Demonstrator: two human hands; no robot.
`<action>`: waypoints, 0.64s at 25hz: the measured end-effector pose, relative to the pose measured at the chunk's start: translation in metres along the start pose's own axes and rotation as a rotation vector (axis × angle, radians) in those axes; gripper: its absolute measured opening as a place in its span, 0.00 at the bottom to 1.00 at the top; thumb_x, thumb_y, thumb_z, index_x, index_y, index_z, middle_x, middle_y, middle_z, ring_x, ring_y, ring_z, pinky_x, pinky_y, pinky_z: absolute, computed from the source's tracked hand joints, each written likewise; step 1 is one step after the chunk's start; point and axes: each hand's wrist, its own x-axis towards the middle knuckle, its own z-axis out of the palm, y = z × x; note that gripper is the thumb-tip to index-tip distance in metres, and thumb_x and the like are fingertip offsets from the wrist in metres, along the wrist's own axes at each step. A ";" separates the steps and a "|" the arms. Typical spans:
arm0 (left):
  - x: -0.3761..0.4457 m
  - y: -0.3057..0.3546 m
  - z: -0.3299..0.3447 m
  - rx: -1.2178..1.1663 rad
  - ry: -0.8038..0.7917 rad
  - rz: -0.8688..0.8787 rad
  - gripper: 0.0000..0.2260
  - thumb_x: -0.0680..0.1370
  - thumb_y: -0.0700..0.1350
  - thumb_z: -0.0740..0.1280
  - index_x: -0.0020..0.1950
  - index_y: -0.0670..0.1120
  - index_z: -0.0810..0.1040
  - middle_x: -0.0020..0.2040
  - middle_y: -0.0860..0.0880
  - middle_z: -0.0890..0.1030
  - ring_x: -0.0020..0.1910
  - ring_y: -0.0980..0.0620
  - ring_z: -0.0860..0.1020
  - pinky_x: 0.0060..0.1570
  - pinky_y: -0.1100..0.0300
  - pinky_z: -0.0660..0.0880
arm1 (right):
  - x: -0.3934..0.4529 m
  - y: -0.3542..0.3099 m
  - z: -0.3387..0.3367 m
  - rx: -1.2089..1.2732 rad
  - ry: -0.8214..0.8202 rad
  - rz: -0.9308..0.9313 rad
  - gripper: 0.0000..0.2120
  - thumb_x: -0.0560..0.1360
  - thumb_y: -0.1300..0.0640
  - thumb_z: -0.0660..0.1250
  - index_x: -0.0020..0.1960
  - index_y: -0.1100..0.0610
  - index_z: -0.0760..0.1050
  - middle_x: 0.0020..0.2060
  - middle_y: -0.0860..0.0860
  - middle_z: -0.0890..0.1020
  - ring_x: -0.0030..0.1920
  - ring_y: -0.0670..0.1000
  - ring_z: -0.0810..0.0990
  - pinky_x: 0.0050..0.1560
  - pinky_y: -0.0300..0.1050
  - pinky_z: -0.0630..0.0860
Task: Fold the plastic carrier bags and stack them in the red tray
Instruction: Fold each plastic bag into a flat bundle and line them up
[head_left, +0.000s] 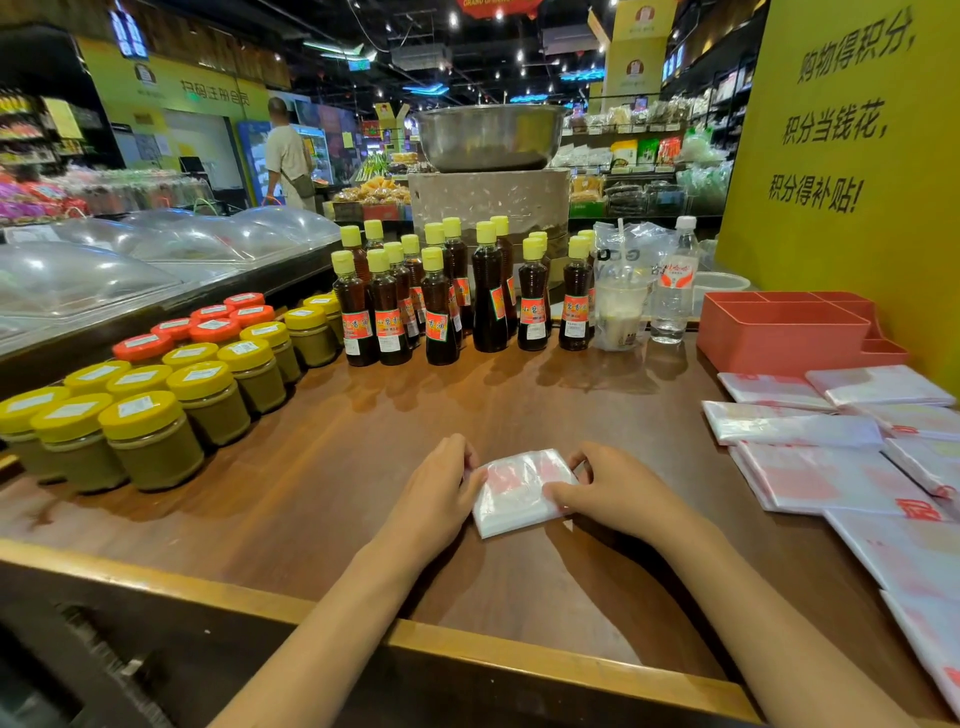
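Observation:
A white plastic carrier bag with red print, folded into a small square (519, 493), lies on the wooden counter in front of me. My left hand (439, 493) presses its left edge and my right hand (618, 491) holds its right edge, thumb on top. The red tray (779, 332), with several compartments, stands at the back right against the yellow wall; I cannot see any bags inside it. Several flat carrier bags (831, 467) lie spread to the right of my hands, some of them partly folded (878, 387).
Jars with yellow and red lids (150, 410) stand in rows at the left. Dark bottles with yellow caps (441, 301) line the back, with a bagged drink cup (621, 301) and a water bottle (675, 291) beside the tray. The counter's front edge (363, 623) is near me.

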 end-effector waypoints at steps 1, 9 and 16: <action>0.001 0.001 -0.001 -0.062 0.010 -0.001 0.06 0.82 0.45 0.65 0.46 0.51 0.69 0.45 0.53 0.74 0.41 0.56 0.72 0.38 0.62 0.68 | 0.001 0.000 0.000 0.043 -0.006 -0.002 0.15 0.72 0.43 0.71 0.52 0.49 0.72 0.41 0.46 0.78 0.39 0.46 0.77 0.36 0.43 0.71; 0.007 0.014 -0.017 -0.622 0.173 -0.141 0.11 0.78 0.41 0.72 0.60 0.47 0.77 0.55 0.53 0.80 0.53 0.63 0.79 0.46 0.68 0.77 | 0.003 -0.008 0.002 0.700 -0.013 0.004 0.15 0.76 0.60 0.72 0.58 0.56 0.70 0.51 0.53 0.84 0.50 0.51 0.85 0.53 0.53 0.83; 0.005 0.022 -0.015 -1.067 -0.218 -0.396 0.13 0.81 0.42 0.66 0.65 0.40 0.78 0.57 0.41 0.84 0.57 0.41 0.83 0.61 0.43 0.78 | 0.006 -0.003 0.005 0.926 0.012 0.008 0.16 0.75 0.62 0.74 0.60 0.60 0.73 0.49 0.54 0.87 0.49 0.53 0.86 0.51 0.51 0.83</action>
